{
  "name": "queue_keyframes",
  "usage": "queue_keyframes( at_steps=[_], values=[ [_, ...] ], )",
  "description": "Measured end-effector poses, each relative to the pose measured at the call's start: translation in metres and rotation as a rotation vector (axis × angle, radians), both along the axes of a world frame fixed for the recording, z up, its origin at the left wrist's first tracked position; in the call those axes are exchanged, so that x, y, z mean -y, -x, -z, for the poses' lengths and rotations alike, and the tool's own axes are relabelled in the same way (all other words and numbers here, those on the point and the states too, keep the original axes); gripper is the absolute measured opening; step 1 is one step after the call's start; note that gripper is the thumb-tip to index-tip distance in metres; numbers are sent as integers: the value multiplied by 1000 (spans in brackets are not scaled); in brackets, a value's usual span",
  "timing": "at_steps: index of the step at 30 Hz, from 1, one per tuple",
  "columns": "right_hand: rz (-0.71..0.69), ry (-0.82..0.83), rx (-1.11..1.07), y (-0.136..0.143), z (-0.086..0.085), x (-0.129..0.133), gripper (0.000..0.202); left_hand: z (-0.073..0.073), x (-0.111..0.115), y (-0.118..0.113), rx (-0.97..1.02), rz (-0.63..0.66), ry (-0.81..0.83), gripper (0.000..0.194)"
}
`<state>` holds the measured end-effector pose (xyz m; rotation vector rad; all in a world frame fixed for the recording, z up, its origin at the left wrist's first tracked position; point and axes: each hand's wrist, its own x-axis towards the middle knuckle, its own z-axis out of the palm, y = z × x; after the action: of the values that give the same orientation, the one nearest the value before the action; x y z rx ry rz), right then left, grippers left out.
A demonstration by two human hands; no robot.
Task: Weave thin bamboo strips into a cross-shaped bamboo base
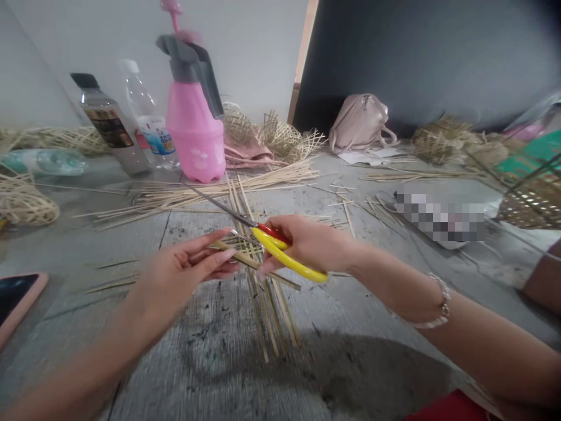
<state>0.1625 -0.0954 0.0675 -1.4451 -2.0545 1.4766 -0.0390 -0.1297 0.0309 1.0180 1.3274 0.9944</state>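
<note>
Two hands at work over the middle of the tabletop (210,351), one item in each.

Left hand (193,257): thumb and fingers pinched together on one flat strip (245,259), which slants from the fingertips down to the right, beneath the scissors. Right hand (307,242): closed around the handles of one pair of scissors (298,266), yellow outside, red inside; two blades, parted, pointing to the far left. One bracelet (446,301) on the right wrist.

Under both hands: one open lattice (252,248) of crossed strips, central on the tabletop; several strip ends run toward the near edge. Exact strip count cannot be read, hands overlap it.

Beyond the lattice: one loose pile of thin strips (210,197), too many to count. Behind it, one pink sprayer (197,134), upright. Bottles, three: one dark-capped (109,126) and one white-capped (151,126), both standing left of the sprayer; one greenish bottle (48,162) lying on its side near the left edge.

Woven pieces: one (26,199) at the left edge; more behind the sprayer, number unclear. One pale bag (360,121) at the far edge, right of center. One phone (17,298), partly visible, at the left edge. One pixelated object (438,219) toward the right; identity not readable.
</note>
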Motion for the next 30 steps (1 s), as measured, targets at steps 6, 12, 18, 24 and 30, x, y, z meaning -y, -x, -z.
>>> queue_keyframes(
  at_steps=[6, 12, 18, 24, 30],
  values=[
    [-47, 36, -45, 13, 13, -15, 31, 7, 2, 6, 106, -124, 96, 46],
    [-54, 80, -107, 19, 19, -18, 26, 10, 4, 13, 82, -177, 57, 37],
    [-26, 114, -55, 25, 19, -16, 30, 10, 5, 17, 26, -203, 16, 28],
    [-1, 167, -122, 33, 17, -16, 32, 9, 5, 18, 9, -228, 51, 56],
    [-19, 149, -12, 39, 19, -16, 29, 7, 9, 24, -27, -333, 16, 73]
  ],
)
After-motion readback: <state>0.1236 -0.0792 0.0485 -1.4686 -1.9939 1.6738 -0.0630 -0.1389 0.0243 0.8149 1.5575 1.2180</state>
